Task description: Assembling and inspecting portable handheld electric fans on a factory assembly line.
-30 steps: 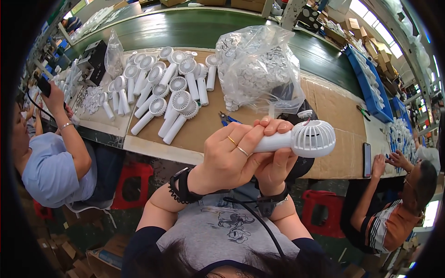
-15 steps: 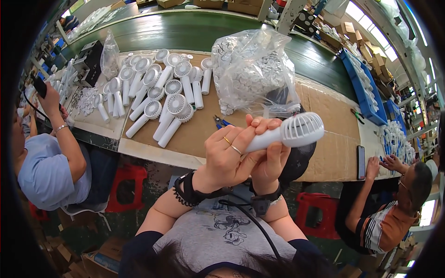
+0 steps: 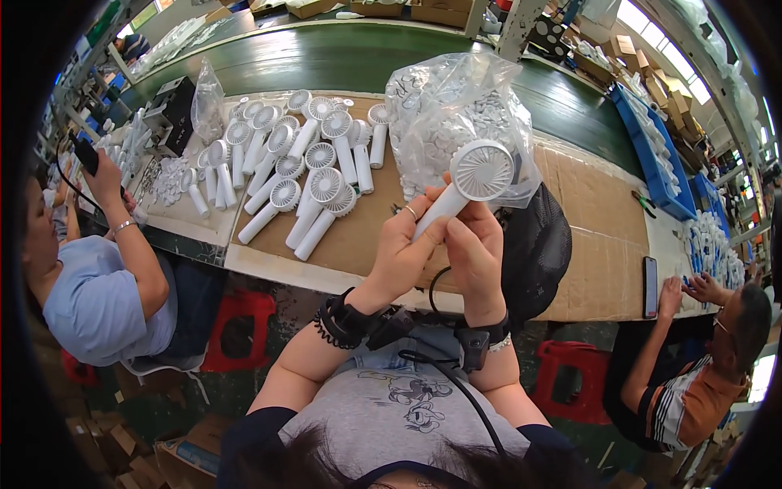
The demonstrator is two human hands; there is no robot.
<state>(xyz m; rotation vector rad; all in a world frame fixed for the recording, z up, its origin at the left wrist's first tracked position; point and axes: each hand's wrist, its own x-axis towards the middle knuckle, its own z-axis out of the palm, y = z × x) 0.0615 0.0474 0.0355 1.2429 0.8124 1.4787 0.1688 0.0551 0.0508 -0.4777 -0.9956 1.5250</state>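
In the head view, we have the fingers of our left hand (image 3: 401,251) closed around the handle of a white hand fan (image 3: 468,186), right of the frame's centre and slightly above. Our right hand (image 3: 479,251) is closed on it also, thumb against the handle, other fingers partly hidden. More white fans (image 3: 327,186) lie on the desk (image 3: 607,244), upper left of centre.

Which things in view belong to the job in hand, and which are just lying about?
Seemingly part of the job:
- white handheld fan, gripped by the left hand and right hand
- similar white fans grouped to the left
- probably the clear bag of small white parts

Apparently just lying about:
- phone at right
- black mesh item near the right hand
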